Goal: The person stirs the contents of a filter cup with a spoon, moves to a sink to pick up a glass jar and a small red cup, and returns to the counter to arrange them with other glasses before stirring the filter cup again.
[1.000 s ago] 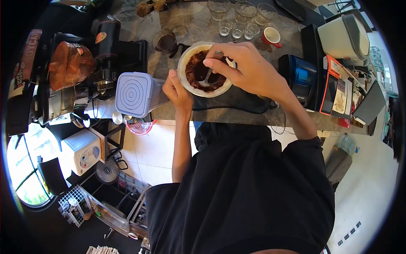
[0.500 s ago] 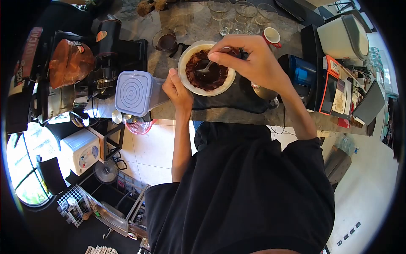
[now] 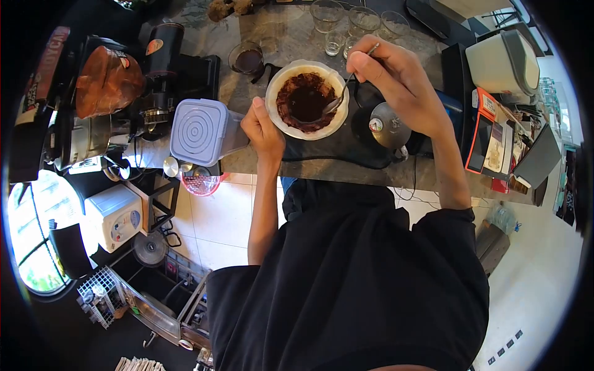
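A white coffee dripper [image 3: 279, 124] with a pale paper filter stands in front of me, holding dark wet coffee grounds [image 3: 307, 99]. My left hand [image 3: 263, 131] is closed at its left side, thumb up by the rim, fingers curled under and partly hidden. Between the thumb and fingers of my right hand [image 3: 402, 83], a metal spoon [image 3: 352, 83] is pinched by its handle. The spoon's bowl rests inside the filter at the right wall, tilted. A steel kettle [image 3: 391, 128] sits beneath my right wrist.
A lidded plastic container [image 3: 199, 133] stands left of my left hand. Behind it is a black coffee grinder [image 3: 162, 55]. A glass of dark liquid [image 3: 249, 60] is behind the dripper, with several clear glasses [image 3: 363, 21] at the back. The counter edge [image 3: 247, 167] runs near my body.
My right hand has moved right, bringing the spoon from the middle of the grounds to the filter's right wall. My left hand stays at the dripper.
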Action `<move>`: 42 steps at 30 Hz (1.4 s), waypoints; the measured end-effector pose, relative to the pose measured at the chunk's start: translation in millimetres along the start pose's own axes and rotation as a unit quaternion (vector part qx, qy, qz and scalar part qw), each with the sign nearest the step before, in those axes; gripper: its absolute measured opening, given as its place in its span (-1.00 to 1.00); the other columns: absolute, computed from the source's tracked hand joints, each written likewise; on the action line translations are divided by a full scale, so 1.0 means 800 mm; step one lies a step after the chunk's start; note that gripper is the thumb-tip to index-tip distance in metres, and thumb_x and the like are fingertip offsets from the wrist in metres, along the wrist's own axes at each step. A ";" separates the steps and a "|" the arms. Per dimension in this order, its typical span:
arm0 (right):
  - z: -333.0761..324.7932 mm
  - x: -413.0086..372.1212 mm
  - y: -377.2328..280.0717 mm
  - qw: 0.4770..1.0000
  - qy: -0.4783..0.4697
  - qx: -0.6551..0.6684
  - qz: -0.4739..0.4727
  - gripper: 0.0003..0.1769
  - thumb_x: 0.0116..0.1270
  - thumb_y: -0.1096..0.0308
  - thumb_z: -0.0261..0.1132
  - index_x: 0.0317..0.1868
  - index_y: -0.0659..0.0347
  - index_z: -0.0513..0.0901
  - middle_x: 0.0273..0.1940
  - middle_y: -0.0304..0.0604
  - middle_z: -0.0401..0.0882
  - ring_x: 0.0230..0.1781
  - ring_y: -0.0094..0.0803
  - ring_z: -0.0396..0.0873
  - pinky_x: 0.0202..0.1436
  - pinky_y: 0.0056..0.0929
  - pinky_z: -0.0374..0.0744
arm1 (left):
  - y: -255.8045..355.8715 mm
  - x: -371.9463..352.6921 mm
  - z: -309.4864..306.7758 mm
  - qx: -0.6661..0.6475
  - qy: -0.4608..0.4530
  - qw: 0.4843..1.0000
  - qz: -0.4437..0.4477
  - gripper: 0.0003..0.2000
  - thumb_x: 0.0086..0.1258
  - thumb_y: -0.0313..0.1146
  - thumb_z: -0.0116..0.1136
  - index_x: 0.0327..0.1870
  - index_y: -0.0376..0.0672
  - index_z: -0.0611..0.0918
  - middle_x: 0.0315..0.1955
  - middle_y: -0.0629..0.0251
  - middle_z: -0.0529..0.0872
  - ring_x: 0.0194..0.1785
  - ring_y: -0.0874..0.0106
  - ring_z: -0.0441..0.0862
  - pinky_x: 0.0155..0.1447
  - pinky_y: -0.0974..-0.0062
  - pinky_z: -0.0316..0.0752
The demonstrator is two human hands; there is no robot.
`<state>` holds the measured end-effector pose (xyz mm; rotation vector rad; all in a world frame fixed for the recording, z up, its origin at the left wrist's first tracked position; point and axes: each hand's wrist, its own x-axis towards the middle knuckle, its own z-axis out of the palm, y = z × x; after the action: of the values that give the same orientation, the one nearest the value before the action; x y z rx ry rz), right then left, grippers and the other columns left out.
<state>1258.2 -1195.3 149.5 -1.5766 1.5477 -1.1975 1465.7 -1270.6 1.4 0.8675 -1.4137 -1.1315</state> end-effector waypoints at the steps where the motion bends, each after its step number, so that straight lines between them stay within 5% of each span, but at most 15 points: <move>1: -0.001 0.003 -0.004 1.000 -0.022 -0.017 0.006 -0.75 0.52 0.28 0.10 -0.23 0.29 0.56 -0.38 -0.36 0.46 -0.35 -0.68 0.32 -0.25 -0.65 0.33 | 0.000 0.000 0.000 0.007 0.002 1.000 0.000 -0.55 0.62 -0.26 -0.20 -0.52 -0.36 0.50 -0.66 0.36 0.53 -0.53 0.66 0.32 -0.46 0.53 0.23; 15: 0.042 0.020 0.016 0.996 -0.086 -0.017 0.028 -0.72 0.51 0.25 0.10 -0.23 0.34 0.49 -0.45 -0.22 0.50 -0.40 -0.59 0.39 -0.28 -0.52 0.41 | -0.002 0.000 -0.001 0.006 -0.003 1.000 -0.009 -0.53 0.62 -0.23 -0.19 -0.54 -0.35 0.48 -0.70 0.34 0.50 -0.57 0.64 0.32 -0.48 0.51 0.22; 17: 0.047 0.021 0.021 0.998 -0.065 -0.005 0.015 -0.73 0.46 0.25 0.14 -0.20 0.35 0.56 -0.44 0.02 0.60 -0.46 -0.18 0.59 -0.31 -0.36 0.52 | -0.002 0.000 -0.001 0.005 -0.003 1.000 -0.013 -0.53 0.62 -0.23 -0.20 -0.54 -0.35 0.48 -0.71 0.33 0.50 -0.57 0.64 0.32 -0.48 0.50 0.21; 21: 0.047 0.018 0.016 0.998 -0.061 -0.029 0.019 -0.74 0.46 0.26 0.14 -0.21 0.34 0.56 -0.44 0.02 0.60 -0.44 -0.17 0.60 -0.31 -0.35 0.52 | 0.001 0.002 0.001 0.004 -0.002 1.000 -0.011 -0.54 0.62 -0.24 -0.20 -0.54 -0.35 0.47 -0.71 0.34 0.49 -0.57 0.63 0.32 -0.48 0.51 0.21; 23: 0.042 0.016 0.014 0.998 -0.060 -0.004 0.027 -0.72 0.50 0.26 0.13 -0.23 0.36 0.51 -0.44 -0.18 0.55 -0.41 -0.53 0.46 -0.27 -0.52 0.44 | 0.000 0.001 -0.001 0.007 -0.003 1.000 -0.009 -0.54 0.61 -0.24 -0.19 -0.55 -0.35 0.46 -0.70 0.34 0.49 -0.57 0.64 0.32 -0.48 0.51 0.21; 27: 0.035 0.016 0.001 0.998 -0.057 -0.036 0.006 -0.73 0.49 0.28 0.14 -0.23 0.37 0.52 -0.44 -0.16 0.55 -0.43 -0.52 0.46 -0.28 -0.50 0.44 | -0.003 0.000 0.000 -0.003 -0.002 1.000 -0.009 -0.54 0.61 -0.25 -0.19 -0.55 -0.34 0.46 -0.70 0.35 0.49 -0.56 0.64 0.31 -0.48 0.51 0.20; 29: 0.039 0.016 0.002 0.997 -0.059 -0.040 0.000 -0.72 0.44 0.24 0.15 -0.24 0.34 0.55 -0.43 0.09 0.59 -0.37 0.00 0.60 -0.27 -0.26 0.51 | -0.002 0.001 0.000 -0.006 0.000 1.000 -0.007 -0.54 0.61 -0.25 -0.19 -0.55 -0.34 0.46 -0.70 0.35 0.49 -0.56 0.64 0.31 -0.48 0.51 0.20; 42: 0.068 0.002 0.025 0.988 -0.030 -0.149 -0.020 -0.73 0.44 0.23 0.15 -0.10 0.31 0.52 -0.14 0.09 0.59 -0.06 0.04 0.53 0.05 -0.16 0.46 | 0.000 0.001 0.000 0.006 -0.001 1.000 -0.001 -0.55 0.61 -0.25 -0.19 -0.54 -0.34 0.47 -0.69 0.34 0.50 -0.55 0.65 0.32 -0.47 0.52 0.22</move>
<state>1298.7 -1208.4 110.5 -1.8241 1.7242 -0.9617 1465.5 -1271.5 1.4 0.8770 -1.4235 -1.1268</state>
